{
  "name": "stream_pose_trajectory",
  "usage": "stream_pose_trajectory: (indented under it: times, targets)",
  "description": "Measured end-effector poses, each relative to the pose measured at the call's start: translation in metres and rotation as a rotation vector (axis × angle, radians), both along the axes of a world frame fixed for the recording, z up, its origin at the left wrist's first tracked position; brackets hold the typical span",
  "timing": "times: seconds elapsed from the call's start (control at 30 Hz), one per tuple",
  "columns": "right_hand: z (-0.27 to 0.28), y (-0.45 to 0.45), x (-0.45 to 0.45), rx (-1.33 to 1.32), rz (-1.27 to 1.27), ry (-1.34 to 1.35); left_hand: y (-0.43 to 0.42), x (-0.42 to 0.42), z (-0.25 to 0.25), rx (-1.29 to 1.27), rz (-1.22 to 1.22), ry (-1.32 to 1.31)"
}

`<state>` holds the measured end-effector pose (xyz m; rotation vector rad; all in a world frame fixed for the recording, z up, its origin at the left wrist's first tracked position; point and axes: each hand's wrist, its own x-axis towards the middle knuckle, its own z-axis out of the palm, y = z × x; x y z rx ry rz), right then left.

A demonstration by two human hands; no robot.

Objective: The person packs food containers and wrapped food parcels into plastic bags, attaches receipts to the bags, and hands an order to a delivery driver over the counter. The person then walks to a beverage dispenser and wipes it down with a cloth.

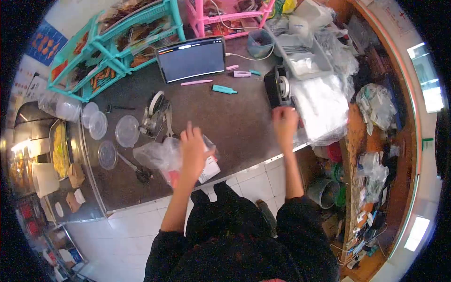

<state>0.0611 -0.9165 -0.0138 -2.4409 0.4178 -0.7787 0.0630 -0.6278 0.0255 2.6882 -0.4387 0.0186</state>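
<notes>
Over a clear plastic bag (159,154) with red and white contents, my left hand (192,149) rests near the table's front edge, at least one finger stretched out. A white box-like item (209,169) shows beside that hand. On the right, my right hand (285,123) is just below a black tape dispenser (277,87), its fingers bent and blurred; what they hold, if anything, cannot be made out. A stack of clear plastic bags (324,108) lies to the right of this hand.
A tablet (191,59) stands at the back, with markers (224,89) before it. Teal racks (136,37) and a pink rack (230,19) are behind. Clear lids (127,131), scissors (141,173) and a metal tape dispenser (154,115) lie left. A grey bin (310,66) stands right.
</notes>
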Motion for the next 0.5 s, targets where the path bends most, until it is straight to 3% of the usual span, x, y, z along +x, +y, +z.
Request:
stream_pose_trajectory:
  times: [0.03,0.07,0.1,0.13,0.2,0.23,0.3,0.37,0.43,0.5]
  targets:
    - [0.003,-0.035,0.009,-0.121,-0.133,0.001,-0.025,0.004,0.01,-0.136,-0.008,-0.109]
    - [0.003,-0.062,0.021,-0.211,-0.203,0.09,-0.053,0.012,-0.008,-0.366,-0.088,-0.007]
    - [-0.002,-0.085,0.033,0.105,-0.171,0.311,-0.082,0.019,-0.029,-0.596,-0.165,0.099]
    - [-0.013,-0.096,0.045,0.24,-0.085,0.334,-0.115,0.021,-0.031,-0.822,-0.2,0.536]
    - [-0.035,-0.113,0.057,0.512,0.087,0.374,-0.178,0.023,-0.079,-1.007,-0.42,1.139]
    - [-0.02,-0.11,0.05,0.57,0.092,0.317,-0.206,0.021,-0.097,-1.125,-0.432,1.333]
    - [0.02,-0.093,0.012,0.413,-0.066,0.388,-0.245,0.022,-0.121,-1.464,-0.264,1.518]
    - [0.02,-0.085,-0.057,0.49,-0.049,0.35,-0.259,0.021,-0.116,-1.785,-0.114,1.594]
    - [0.043,-0.058,-0.11,0.414,-0.128,0.424,-0.261,0.024,-0.096,-1.827,-0.029,1.582]
    - [0.033,-0.048,-0.123,0.473,-0.069,0.371,-0.265,0.023,-0.096,-1.793,0.008,1.514]
